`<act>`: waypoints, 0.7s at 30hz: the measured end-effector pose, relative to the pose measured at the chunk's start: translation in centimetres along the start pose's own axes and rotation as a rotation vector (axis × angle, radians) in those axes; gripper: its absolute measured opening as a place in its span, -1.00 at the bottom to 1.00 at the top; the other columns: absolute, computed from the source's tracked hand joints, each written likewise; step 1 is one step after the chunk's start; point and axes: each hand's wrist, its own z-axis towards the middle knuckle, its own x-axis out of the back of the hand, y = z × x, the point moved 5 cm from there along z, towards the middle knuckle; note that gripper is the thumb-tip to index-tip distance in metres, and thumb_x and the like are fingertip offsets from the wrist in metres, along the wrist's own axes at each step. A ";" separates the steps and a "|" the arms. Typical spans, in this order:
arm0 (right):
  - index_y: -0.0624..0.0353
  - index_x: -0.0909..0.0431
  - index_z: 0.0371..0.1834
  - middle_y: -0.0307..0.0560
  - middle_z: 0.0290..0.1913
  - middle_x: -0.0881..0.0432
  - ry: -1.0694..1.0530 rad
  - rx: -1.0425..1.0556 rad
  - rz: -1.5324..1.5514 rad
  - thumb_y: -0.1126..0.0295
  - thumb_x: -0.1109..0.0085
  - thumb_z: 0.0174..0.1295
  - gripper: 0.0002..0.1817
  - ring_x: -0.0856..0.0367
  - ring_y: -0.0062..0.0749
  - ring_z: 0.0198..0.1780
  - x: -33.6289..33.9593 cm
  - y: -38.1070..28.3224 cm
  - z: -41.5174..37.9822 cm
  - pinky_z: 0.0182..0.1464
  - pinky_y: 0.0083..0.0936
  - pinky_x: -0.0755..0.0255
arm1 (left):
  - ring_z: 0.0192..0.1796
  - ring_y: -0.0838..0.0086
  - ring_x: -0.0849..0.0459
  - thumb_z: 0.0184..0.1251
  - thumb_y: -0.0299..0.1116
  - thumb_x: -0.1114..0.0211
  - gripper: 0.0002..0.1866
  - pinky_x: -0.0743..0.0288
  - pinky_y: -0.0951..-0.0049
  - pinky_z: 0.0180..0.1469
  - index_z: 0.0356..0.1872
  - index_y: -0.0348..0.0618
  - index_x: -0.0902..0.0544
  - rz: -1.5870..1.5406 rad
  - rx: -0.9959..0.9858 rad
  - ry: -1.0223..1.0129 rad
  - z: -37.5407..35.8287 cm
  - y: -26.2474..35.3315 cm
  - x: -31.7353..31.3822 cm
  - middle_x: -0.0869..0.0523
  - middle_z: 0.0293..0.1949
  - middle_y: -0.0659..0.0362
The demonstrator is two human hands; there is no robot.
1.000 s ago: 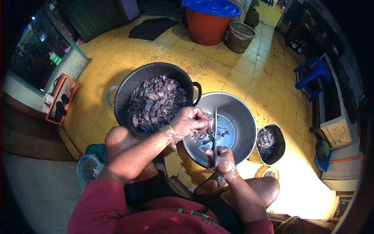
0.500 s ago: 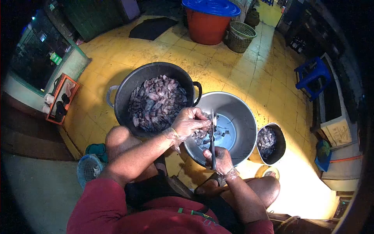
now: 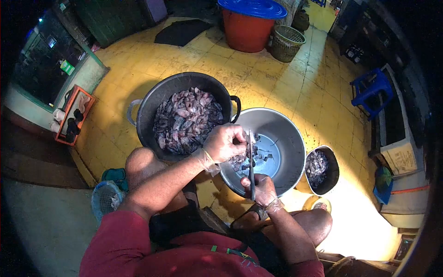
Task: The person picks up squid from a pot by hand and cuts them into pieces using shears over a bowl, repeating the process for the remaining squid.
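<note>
My left hand [image 3: 224, 143], in a clear plastic glove, is closed over the near-left rim of the grey basin [image 3: 291, 134]. It pinches a small pale squid [image 3: 246, 137], mostly hidden by the fingers. My right hand [image 3: 264, 190], also gloved, grips a pair of scissors [image 3: 251, 161] pointing away from me, with the blades up beside the left fingertips at the squid. Dark cut bits and some squid pieces [image 3: 237, 162] lie in the basin below. To the left, a large black tub [image 3: 146, 121] holds a heap of small squid [image 3: 188, 117].
A smaller container [image 3: 331, 183] of squid stands right of the basin. On the left are a blue basket [image 3: 98, 203] and an orange rack [image 3: 63, 137] with shoes. Farther off are a red bin [image 3: 247, 34] with a blue lid, a green basket [image 3: 285, 44] and a blue stool [image 3: 373, 94].
The view has shifted very slightly. Both hands stay nearly in place, with the scissors still upright against the squid at my left fingertips.
</note>
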 end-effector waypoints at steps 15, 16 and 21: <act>0.34 -0.60 -0.49 -0.16 -0.66 -0.54 0.008 -0.025 0.177 0.12 -0.39 0.16 -0.58 -0.48 -0.55 -0.63 0.6 0.1 0.0 -0.59 -0.52 -0.36 | -0.50 0.40 -0.64 -0.09 -0.46 -0.42 -0.82 -0.46 0.39 -0.44 -0.55 -0.19 -0.53 0.145 -0.086 -0.206 -0.7 0.5 -2.3 -0.65 -0.55 0.12; 0.34 -0.65 -0.47 -0.17 -0.67 -0.57 0.020 -0.024 0.166 0.11 -0.41 0.15 -0.58 -0.49 -0.59 -0.61 0.6 0.1 0.2 -0.56 -0.51 -0.37 | -0.52 0.38 -0.63 -0.10 -0.48 -0.41 -0.82 -0.44 0.37 -0.45 -0.57 -0.20 -0.53 0.130 -0.089 -0.213 -1.0 0.5 -2.7 -0.64 -0.56 0.12; 0.37 -0.59 -0.51 -0.11 -0.66 -0.57 0.169 -0.015 0.228 0.18 -0.41 0.16 -0.60 -0.51 -0.52 -0.65 2.2 -1.0 -0.4 -0.58 -0.50 -0.41 | -0.40 0.35 -0.66 -0.02 -0.54 -0.39 -0.86 -0.48 0.37 -0.34 -0.47 -0.23 -0.57 0.194 -0.056 -0.314 -1.6 -0.5 -3.7 -0.65 -0.47 0.11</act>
